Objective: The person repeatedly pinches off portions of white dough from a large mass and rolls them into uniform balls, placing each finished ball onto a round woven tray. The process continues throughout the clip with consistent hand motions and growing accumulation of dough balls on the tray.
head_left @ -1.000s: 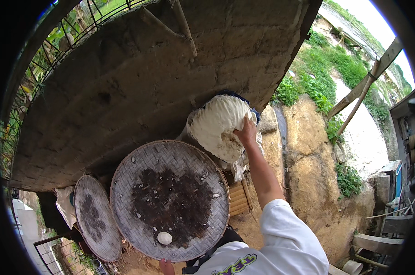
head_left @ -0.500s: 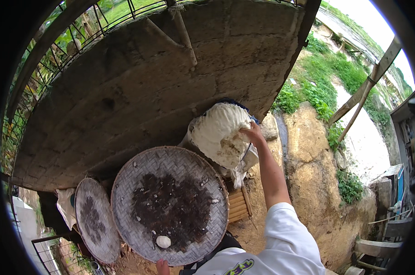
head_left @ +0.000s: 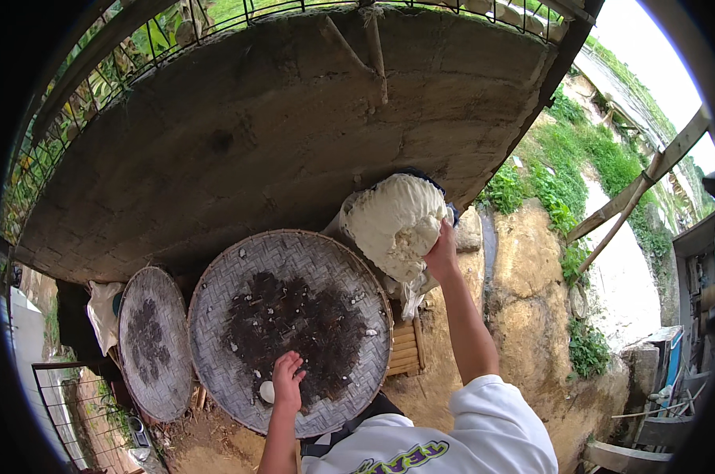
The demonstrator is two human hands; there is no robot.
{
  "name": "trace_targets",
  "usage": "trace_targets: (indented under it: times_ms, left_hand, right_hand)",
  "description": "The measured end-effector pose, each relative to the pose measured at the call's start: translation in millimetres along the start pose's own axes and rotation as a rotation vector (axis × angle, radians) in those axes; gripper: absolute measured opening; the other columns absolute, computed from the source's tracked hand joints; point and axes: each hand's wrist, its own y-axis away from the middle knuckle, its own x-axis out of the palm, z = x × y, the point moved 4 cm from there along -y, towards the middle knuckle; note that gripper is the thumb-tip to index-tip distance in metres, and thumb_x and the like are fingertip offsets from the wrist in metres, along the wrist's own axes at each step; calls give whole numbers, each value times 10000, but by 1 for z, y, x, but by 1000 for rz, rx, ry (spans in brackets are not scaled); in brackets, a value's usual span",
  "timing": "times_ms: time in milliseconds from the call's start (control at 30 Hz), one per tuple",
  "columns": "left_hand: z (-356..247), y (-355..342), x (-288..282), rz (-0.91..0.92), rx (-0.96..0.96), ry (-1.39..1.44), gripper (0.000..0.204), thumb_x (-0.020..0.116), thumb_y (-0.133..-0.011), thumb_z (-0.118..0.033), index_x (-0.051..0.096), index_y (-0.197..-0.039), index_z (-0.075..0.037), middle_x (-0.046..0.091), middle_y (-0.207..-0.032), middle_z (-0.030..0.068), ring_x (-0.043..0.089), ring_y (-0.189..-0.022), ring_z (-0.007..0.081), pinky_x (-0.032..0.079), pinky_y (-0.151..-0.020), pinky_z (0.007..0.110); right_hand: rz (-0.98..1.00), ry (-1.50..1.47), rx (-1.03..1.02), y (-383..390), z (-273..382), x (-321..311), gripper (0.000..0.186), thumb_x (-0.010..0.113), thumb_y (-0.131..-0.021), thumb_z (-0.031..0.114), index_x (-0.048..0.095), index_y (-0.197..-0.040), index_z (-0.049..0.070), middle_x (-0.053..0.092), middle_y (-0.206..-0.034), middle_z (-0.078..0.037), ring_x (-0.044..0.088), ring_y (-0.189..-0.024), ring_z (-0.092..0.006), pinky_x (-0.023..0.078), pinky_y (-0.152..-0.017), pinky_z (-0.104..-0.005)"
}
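My right hand [head_left: 441, 245] reaches to the right side of a large lumpy white mass [head_left: 389, 213] in a sack by the wall, its fingers closed on that mass and partly hidden. My left hand [head_left: 289, 378] is over the big round woven tray [head_left: 217, 336], fingers apart and slightly bent, holding nothing. A small round white piece [head_left: 266, 392] lies on the tray just left of that hand. The tray has a dark stained middle with white flecks.
A smaller woven tray [head_left: 156, 306] and pale sack [head_left: 103, 312] stand at left. Bamboo slats [head_left: 403, 349], a rocky earth slope [head_left: 521, 268], leaning poles [head_left: 618, 197] and plants are at right. A block wall [head_left: 255, 142] topped by metal grating rises ahead; a wire grid [head_left: 57, 395] is lower left.
My left hand has risen from the lower edge to over the big tray. My right hand remains at the white mass. The view has shifted slightly.
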Motion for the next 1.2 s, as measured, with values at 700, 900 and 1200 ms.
trace_targets:
  times_ms: [700, 900, 1200]
  left_hand:
    - [-111, 77, 4, 998, -339, 906, 384, 541, -1045, -465, 724, -1142, -141, 582, -1443, 176, 562, -1333, 345, 497, -1082, 557]
    - [-136, 94, -21, 971, -328, 773, 432, 619, -1002, -497, 660, -1237, -137, 658, -1270, 102, 679, -1132, 276, 574, -962, 527]
    - [-146, 110, -27, 1019, -460, 734, 769, 162, -1061, -674, 531, -1371, -76, 616, -1332, 170, 621, -1234, 325, 516, -1050, 501]
  right_hand:
    - [940, 1805, -677, 362, -132, 319, 401, 732, -922, 211, 648, -1311, 158, 731, -1057, -97, 731, -781, -329, 571, -614, -431]
    - [784, 1630, -812, 392, -114, 351, 290, 735, -927, 169, 699, -1204, 90, 718, -1050, -97, 740, -808, -264, 595, -641, -378]
    - [774, 1230, -951, 384, -195, 314, 275, 814, -831, 222, 754, -1046, 61, 729, -1046, -137, 726, -929, -293, 581, -792, -400]
